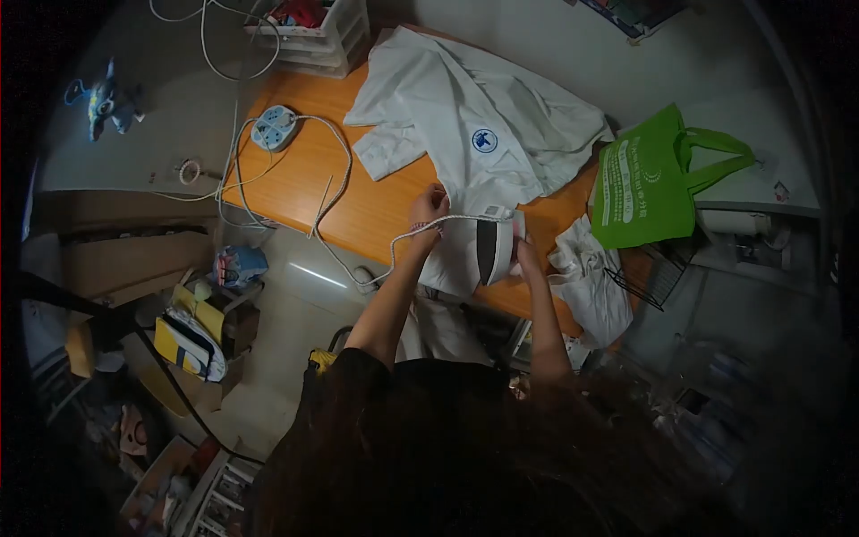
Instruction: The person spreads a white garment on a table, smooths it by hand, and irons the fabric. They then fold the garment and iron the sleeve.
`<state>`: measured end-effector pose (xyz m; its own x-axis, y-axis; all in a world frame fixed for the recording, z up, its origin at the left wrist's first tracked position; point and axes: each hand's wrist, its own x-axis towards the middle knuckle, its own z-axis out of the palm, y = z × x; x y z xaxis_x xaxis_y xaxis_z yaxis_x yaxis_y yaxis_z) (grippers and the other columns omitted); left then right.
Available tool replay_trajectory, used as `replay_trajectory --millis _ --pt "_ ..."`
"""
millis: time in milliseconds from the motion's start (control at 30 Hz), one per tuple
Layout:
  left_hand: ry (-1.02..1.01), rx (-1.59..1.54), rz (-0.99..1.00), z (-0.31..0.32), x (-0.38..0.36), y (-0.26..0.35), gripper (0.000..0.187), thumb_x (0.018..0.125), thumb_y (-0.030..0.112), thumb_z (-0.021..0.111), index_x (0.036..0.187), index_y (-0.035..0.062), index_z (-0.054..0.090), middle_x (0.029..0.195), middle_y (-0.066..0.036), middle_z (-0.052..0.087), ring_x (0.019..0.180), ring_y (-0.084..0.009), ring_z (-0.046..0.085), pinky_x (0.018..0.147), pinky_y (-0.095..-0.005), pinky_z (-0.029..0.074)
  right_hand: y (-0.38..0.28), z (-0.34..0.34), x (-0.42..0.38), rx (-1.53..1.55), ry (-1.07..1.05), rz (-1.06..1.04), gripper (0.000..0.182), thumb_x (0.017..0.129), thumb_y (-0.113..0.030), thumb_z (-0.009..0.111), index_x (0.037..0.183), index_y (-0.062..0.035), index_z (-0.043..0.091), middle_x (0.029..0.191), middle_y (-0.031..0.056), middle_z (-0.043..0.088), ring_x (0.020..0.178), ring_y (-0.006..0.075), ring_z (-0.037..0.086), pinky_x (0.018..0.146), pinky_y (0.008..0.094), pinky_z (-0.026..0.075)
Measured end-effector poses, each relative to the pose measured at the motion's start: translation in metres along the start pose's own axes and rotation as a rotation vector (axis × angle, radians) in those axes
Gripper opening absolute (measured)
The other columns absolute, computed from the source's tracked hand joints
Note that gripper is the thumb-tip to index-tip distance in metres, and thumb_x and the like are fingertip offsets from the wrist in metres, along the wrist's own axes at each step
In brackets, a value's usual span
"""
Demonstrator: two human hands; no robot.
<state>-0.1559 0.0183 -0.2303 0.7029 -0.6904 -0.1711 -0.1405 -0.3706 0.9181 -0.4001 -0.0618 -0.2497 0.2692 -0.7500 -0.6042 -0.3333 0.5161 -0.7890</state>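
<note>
A white coat (537,112) with a round blue emblem lies spread and wrinkled across the wooden desk (300,192), its lower part hanging over the near edge. My right hand (526,257) is wrapped round a white clothes iron (505,249) with a dark band, over the near part of the coat. The palm is hidden behind the iron. From the iron a pale braided cord (400,240) runs left across my left wrist. With fingers closed at the coat's edge, my left hand (429,210) pinches the cloth to the left of the iron.
A blue round power strip (275,128) with cables sits on the desk's left part. White plastic drawers (335,40) stand behind it. To the right are a green bag (646,183), a crumpled white cloth (592,291) and a black wire rack (651,273).
</note>
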Motion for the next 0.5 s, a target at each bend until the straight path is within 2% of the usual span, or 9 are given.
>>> replay_trajectory --millis 67,100,167,233,267,333,433,500 --pt "0.023 0.054 0.022 0.003 0.004 0.000 0.013 0.082 0.015 0.067 0.085 0.0033 0.069 0.076 -0.012 0.066 0.068 -0.0242 0.064 0.064 -0.0342 0.050 -0.022 -0.008 0.007 -0.030 -0.021 0.159 0.036 0.093 -0.017 0.047 0.124 0.0002 0.055 0.106 0.0117 0.063 0.093 0.0225 0.060 0.081 0.0345 0.049" --pt "0.048 0.140 0.037 0.005 0.007 -0.001 0.014 0.081 0.017 0.067 0.083 0.0031 0.070 0.079 -0.014 0.066 0.071 -0.0264 0.064 0.067 -0.0361 0.050 -0.031 -0.009 0.005 -0.026 -0.019 0.161 0.036 0.093 -0.017 0.047 0.124 0.0002 0.055 0.106 0.0117 0.063 0.093 0.0225 0.060 0.081 0.0345 0.049" --pt "0.073 0.232 0.056 0.006 0.011 -0.003 0.016 0.081 0.018 0.067 0.082 0.0029 0.071 0.081 -0.015 0.067 0.074 -0.0286 0.064 0.069 -0.0380 0.050 -0.046 -0.009 0.006 0.230 0.077 0.138 0.029 0.097 -0.022 0.048 0.113 -0.0028 0.062 0.101 0.0075 0.066 0.088 0.0199 0.063 0.076 0.0346 0.051" --pt "0.009 0.032 0.060 0.006 0.012 0.000 0.019 0.081 0.021 0.067 0.082 0.0032 0.073 0.082 -0.016 0.067 0.077 -0.0297 0.063 0.072 -0.0397 0.050 -0.026 -0.023 0.036 0.284 0.056 0.116 0.031 0.097 -0.023 0.049 0.116 -0.0013 0.061 0.103 0.0087 0.067 0.091 0.0213 0.064 0.079 0.0354 0.052" --pt "0.014 0.034 0.060 0.006 0.015 -0.001 0.019 0.081 0.021 0.067 0.082 0.0032 0.073 0.082 -0.016 0.067 0.077 -0.0297 0.063 0.072 -0.0397 0.050 -0.033 -0.023 0.038 0.324 0.022 0.116 0.032 0.097 -0.023 0.049 0.117 -0.0012 0.061 0.106 0.0092 0.067 0.093 0.0216 0.064 0.080 0.0356 0.052" --pt "0.007 0.279 0.249 0.007 0.018 -0.002 0.022 0.079 0.020 0.072 0.084 -0.0009 0.071 0.078 -0.016 0.067 0.067 -0.0272 0.065 0.064 -0.0359 0.051 -0.041 -0.020 0.037 0.361 -0.012 0.117 0.033 0.097 -0.023 0.049 0.119 -0.0011 0.061 0.109 0.0097 0.067 0.094 0.0219 0.065 0.081 0.0358 0.052" --pt "-0.098 0.196 0.139 0.009 0.020 -0.003 0.020 0.079 0.018 0.071 0.083 -0.0018 0.071 0.078 -0.018 0.067 0.070 -0.0290 0.066 0.066 -0.0372 0.051 -0.050 -0.010 0.035 0.283 -0.032 0.140 0.034 0.097 -0.024 0.049 0.121 -0.0020 0.060 0.110 0.0095 0.066 0.095 0.0223 0.065 0.082 0.0370 0.053" --pt "-0.109 0.156 0.100 0.009 0.022 -0.002 0.019 0.080 0.017 0.068 0.082 -0.0016 0.071 0.079 -0.019 0.067 0.074 -0.0303 0.066 0.068 -0.0384 0.051 -0.042 -0.006 0.040 0.439 -0.080 0.046 0.028 0.094 -0.021 0.053 0.113 -0.0019 0.062 0.103 0.0083 0.066 0.091 0.0221 0.064 0.075 0.0379 0.052"
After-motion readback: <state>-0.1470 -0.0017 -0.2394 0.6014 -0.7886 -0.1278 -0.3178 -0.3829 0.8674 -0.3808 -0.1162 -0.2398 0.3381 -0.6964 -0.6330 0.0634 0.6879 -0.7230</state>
